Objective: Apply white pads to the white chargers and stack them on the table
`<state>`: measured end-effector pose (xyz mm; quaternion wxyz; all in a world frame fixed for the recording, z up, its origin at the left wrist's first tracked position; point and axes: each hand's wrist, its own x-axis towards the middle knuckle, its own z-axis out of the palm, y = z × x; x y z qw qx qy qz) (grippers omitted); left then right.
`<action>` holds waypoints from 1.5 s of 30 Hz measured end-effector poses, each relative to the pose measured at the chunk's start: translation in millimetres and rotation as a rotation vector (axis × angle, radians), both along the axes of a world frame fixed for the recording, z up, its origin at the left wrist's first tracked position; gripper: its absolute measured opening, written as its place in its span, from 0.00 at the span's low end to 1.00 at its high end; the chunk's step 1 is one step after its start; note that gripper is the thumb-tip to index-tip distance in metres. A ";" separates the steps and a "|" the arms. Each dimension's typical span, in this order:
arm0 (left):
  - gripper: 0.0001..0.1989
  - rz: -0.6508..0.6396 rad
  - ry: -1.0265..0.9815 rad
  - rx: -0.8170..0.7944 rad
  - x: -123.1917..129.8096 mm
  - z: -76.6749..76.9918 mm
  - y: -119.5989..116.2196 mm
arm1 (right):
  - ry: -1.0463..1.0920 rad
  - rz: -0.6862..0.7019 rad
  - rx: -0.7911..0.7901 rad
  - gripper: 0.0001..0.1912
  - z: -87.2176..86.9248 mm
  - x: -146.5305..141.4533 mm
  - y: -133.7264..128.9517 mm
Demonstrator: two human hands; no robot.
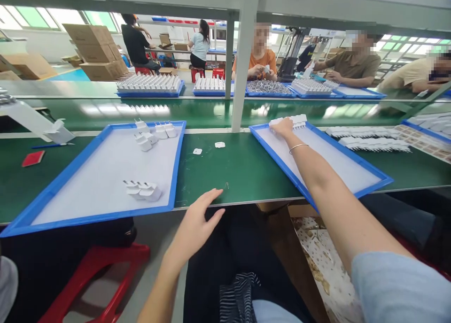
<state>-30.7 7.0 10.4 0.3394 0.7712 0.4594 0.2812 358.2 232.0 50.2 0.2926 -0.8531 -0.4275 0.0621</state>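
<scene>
- right hand [282,127]: upper centre-right of the frame, arm stretched forward, fingers curled down onto a row of white plug adapters [298,120]; whether gripped or only touched cannot be told.
- row of white plug adapters: at the far end of the right blue tray [369,162], prongs pointing up, partly covered by the hand.
- right wrist: thin metal bangle [298,147] worn around it.
- left hand [197,224]: lower centre of the frame, open, fingers spread and extended, holding nothing; fingertips [217,192] at the near edge of the green table [225,168].
- left blue tray [88,217]: left half of the frame, lined white; small cluster of white adapters [153,133] at its far right corner, second small cluster [143,190] near its front right.
- two small white parts [208,148]: on the green surface between the two trays, well apart from both hands.
- right edge of the frame: further rows of white adapters [369,139] lying on the table beside the right tray.
- left edge of the frame: red flat object [33,158] and a blue pen [52,145] on the table.
- lower left: red stool [105,276] below the table.
- upper frame: grey post [243,55] at centre; behind it, more blue trays of white parts [150,84] and several people seated at a far bench; stacked cardboard boxes [95,50] at upper left.
</scene>
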 end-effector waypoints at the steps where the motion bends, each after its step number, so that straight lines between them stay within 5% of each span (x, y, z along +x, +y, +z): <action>1: 0.23 0.006 -0.128 -0.072 11.7 -5.5 3.4 | -0.010 0.062 0.014 0.30 8.6 -5.7 -7.9; 6: 0.31 0.078 -0.740 -0.244 64.9 -18.1 20.7 | -0.080 0.436 0.164 0.30 35.3 -55.1 -92.7; 10: 0.39 0.003 -0.941 -0.294 103.2 -12.3 10.2 | -0.048 0.814 0.434 0.28 18.6 -104.6 -199.5; 13: 0.42 0.009 -1.038 -0.348 119.7 -10.1 -9.7 | 0.082 0.826 0.525 0.28 -7.8 -137.6 -250.9; 16: 0.42 0.055 -1.051 -0.362 117.3 -11.7 -21.3 | 0.177 0.709 0.603 0.31 -32.3 -163.5 -264.3; 24: 0.32 0.376 -0.972 -0.215 77.7 -9.0 -7.8 | 0.233 0.737 0.697 0.35 -66.7 -222.7 -246.6; 27: 0.29 0.494 -0.992 -0.151 64.7 -13.9 7.5 | 0.238 0.863 0.564 0.37 -55.8 -227.1 -236.8; 31: 0.29 0.541 -1.060 -0.138 45.0 -25.4 30.8 | 0.255 1.202 0.210 0.35 -17.7 -203.7 -198.5; 33: 0.28 0.490 -1.062 -0.141 37.9 -29.2 35.6 | 0.181 1.050 0.108 0.20 2.1 -188.5 -160.9; 37: 0.27 0.409 -0.990 -0.130 34.1 -28.7 29.0 | 0.072 0.789 0.018 0.13 20.3 -170.7 -67.5; 41: 0.26 0.395 -0.928 -0.131 32.6 -26.5 22.2 | 0.035 0.773 -0.251 0.10 10.7 -171.1 -4.7; 45: 0.25 0.364 -0.906 -0.142 29.0 -31.2 24.6 | 0.002 0.759 -0.414 0.12 -3.2 -178.1 13.9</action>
